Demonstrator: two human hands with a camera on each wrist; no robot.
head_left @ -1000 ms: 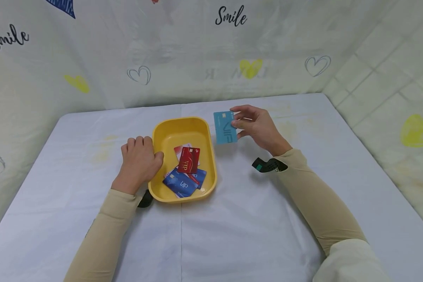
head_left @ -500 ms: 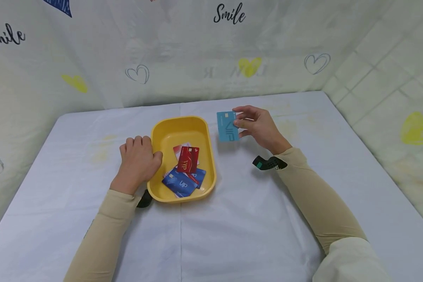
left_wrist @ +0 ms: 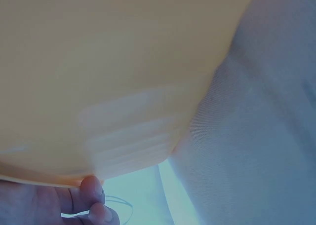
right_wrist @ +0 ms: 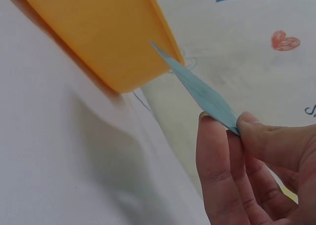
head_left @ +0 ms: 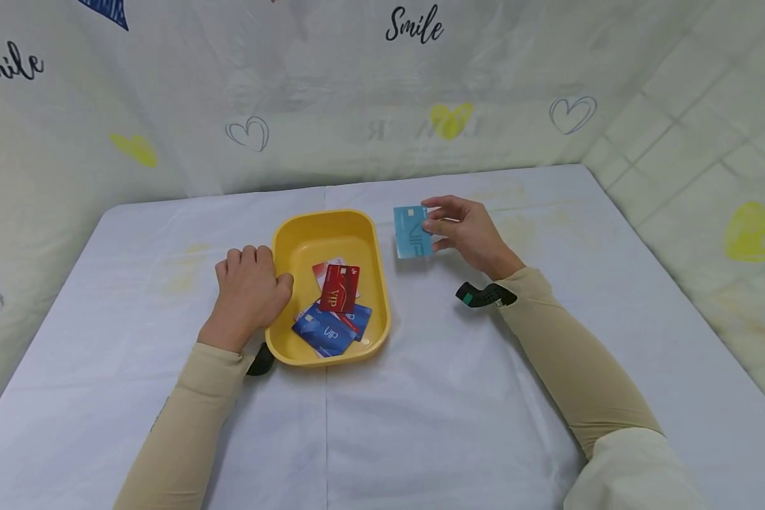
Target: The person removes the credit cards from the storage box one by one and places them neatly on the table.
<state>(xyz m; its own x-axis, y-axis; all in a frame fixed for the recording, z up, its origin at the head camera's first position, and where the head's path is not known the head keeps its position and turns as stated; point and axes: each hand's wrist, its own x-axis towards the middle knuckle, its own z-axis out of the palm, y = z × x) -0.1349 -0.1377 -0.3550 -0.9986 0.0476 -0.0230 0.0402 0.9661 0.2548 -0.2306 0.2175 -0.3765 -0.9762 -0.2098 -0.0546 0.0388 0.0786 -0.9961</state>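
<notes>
A light-blue, rectangular, plastic-looking card [head_left: 411, 234] hangs above the white tablecloth [head_left: 421, 411], just right of the yellow, round-cornered plastic tray [head_left: 331, 241]. Likely light, stiff and slick, it suits an edge grip: the right hand [head_left: 470, 232] pinches its right long edge between thumb and fingers, while the left hand [head_left: 248, 294] grips the tray's left rim with curled fingers. Its long axis runs roughly near to far, chip end far.

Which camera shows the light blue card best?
Head view: the light blue card shows its printed front. The right wrist view has it nearly edge-on, pinched by the right hand; the left wrist view shows none of it.
</notes>
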